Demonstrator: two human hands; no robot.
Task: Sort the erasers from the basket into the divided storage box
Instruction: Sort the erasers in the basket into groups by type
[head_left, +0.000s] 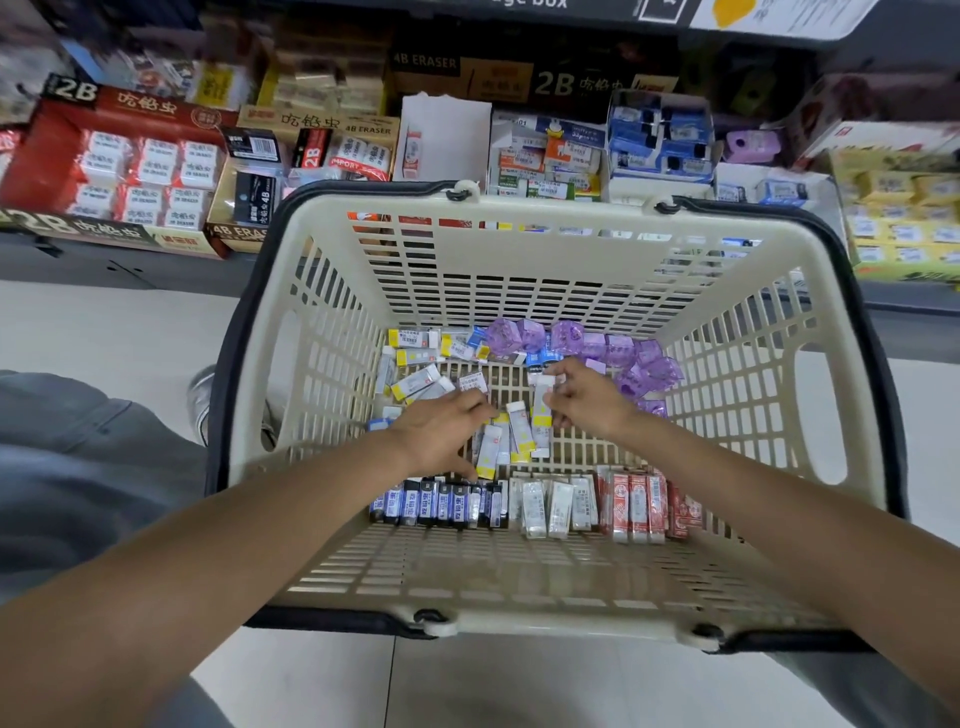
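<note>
Both my hands reach down into the cream slatted basket, which sits on the pale tiled floor in front of a low shelf of boxed erasers. My left hand lies palm-down on the basket floor, its fingers spread loosely over a small cluster of yellow-and-white erasers; whether it actually grips any of them I cannot tell. My right hand pinches one white eraser with a yellow band between thumb and fingertips. Along the near wall of the basket, three rows stand side by side: dark blue erasers, white erasers, and red-and-white erasers. Loose yellow-labelled erasers lie at the far left, and purple erasers are heaped at the far right.
</note>
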